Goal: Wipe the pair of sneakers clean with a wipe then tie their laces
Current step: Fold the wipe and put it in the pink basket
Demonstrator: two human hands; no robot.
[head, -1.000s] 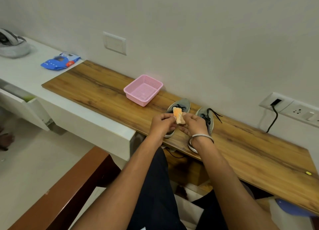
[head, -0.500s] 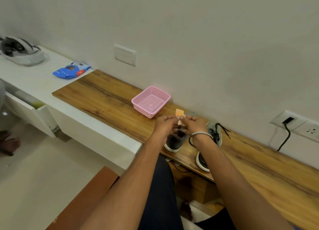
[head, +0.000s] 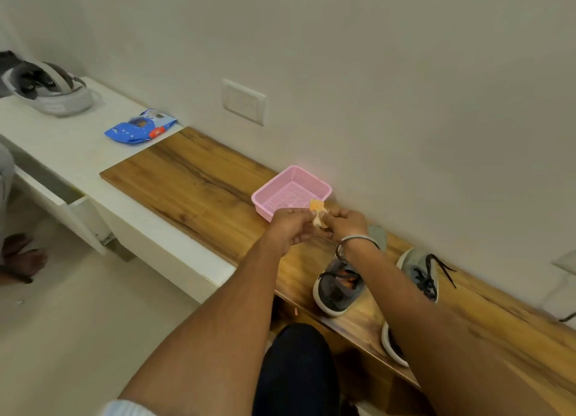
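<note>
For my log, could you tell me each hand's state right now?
Left hand: pinching the orange wipe.
Right hand: pinching the same wipe.

Pink mesh basket (head: 291, 188); orange wipe (head: 317, 209); grey sneakers (head: 341, 283), black laces (head: 431, 270).

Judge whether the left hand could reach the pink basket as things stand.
Probably yes. The left hand hovers right beside the basket with nothing between them, but it pinches the wipe together with the right hand, so it would have to let go first.
</note>
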